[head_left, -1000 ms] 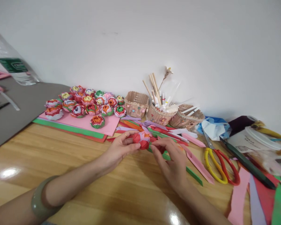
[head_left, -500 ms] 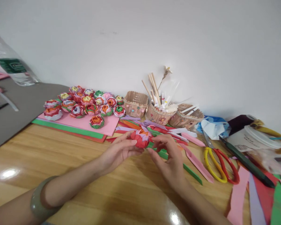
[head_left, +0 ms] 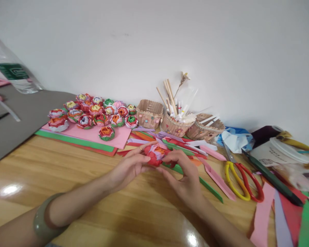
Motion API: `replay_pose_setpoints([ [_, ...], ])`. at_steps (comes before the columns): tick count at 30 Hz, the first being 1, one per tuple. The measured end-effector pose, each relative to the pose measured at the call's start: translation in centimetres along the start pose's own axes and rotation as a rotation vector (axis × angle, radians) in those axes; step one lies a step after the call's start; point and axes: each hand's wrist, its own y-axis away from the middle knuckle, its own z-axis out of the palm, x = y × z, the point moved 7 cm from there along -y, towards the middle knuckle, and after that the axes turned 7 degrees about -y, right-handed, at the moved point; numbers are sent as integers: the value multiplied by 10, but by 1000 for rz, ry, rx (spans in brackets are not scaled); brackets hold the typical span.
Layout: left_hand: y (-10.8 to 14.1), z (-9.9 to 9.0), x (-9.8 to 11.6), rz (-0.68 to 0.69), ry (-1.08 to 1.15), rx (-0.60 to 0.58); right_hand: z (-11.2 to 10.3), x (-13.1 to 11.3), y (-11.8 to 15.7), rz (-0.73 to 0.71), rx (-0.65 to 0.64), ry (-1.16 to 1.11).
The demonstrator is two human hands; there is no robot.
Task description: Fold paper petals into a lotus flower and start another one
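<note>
A paper flower [head_left: 155, 155], red outside with purple and orange inside, is held above the table. My left hand [head_left: 130, 166] grips it from the left, thumb in front and fingers around the back. On the other side, my right hand [head_left: 184, 171] has its curled fingers and thumb at the flower's right edge, closed on it. Behind the hands lie folded paper strips [head_left: 195, 149] in green, red, purple and pink. Several finished paper flowers [head_left: 106, 133] rest on pink paper [head_left: 122, 137] to the left.
Three decorated baskets [head_left: 149, 118] stand by the wall, one holding sticks and pens. Scissors [head_left: 244, 181], a dark green pen-like tool [head_left: 275, 181], a white tub [head_left: 280, 154] and cut paper [head_left: 264, 212] are on the right. A bottle [head_left: 15, 72] stands at the left.
The flower has been tipped so that more of its purple and orange inside shows. My right fingers have moved left and closed onto its edge.
</note>
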Motion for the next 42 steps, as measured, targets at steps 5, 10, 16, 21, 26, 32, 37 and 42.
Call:
replay_pose_setpoints([
  [5, 4, 4, 2, -14, 4, -82, -2, -6, 2, -51, 10, -22],
  [10, 3, 7, 4, 60, 11, -134, 0, -6, 3, -66, 2, -10],
  [16, 3, 11, 9, 122, 34, -146, -2, 1, 1, 0, 28, 24],
  [21, 1, 7, 11, 149, 41, -87, -3, 2, 0, -6, 60, 53],
  [26, 1, 6, 8, 140, 16, -63, -2, 0, 0, -22, 54, 70],
  [32, 2, 8, 8, 123, 32, -105, -1, 2, 0, 7, 25, 30],
  [37, 2, 5, 5, 107, 8, -66, -2, 8, 0, 84, 28, 14],
  [42, 2, 2, 2, 88, -60, -21, 2, 6, 0, 30, -8, 25],
])
